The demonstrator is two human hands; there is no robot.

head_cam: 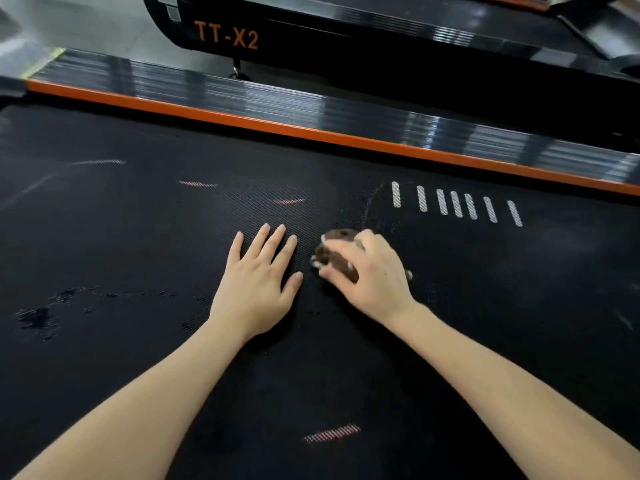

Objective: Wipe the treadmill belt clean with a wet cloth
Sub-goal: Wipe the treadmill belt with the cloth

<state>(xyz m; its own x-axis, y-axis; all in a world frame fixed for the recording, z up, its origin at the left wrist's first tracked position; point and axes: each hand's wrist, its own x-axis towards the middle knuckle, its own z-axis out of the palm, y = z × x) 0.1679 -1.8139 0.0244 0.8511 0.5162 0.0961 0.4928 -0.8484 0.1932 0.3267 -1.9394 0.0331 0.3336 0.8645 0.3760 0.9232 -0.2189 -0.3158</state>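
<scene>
The black textured treadmill belt (145, 237) fills most of the view. My left hand (258, 282) lies flat on it with fingers spread and straight. Just to its right, my right hand (370, 275) grips a bunched dark brown cloth (334, 252) against the belt; the hand covers most of the cloth. Several white stripes (453, 204) are printed on the belt beyond the right hand. Wet dark spots (38, 317) show on the belt at the left, and faint reddish marks (289, 201) lie ahead of the hands.
An orange strip (311, 133) and a glossy black side rail (277, 98) border the belt's far side. Beyond it stands a second treadmill (311, 39) labelled TT-X2. Grey floor (86, 22) shows at the top left.
</scene>
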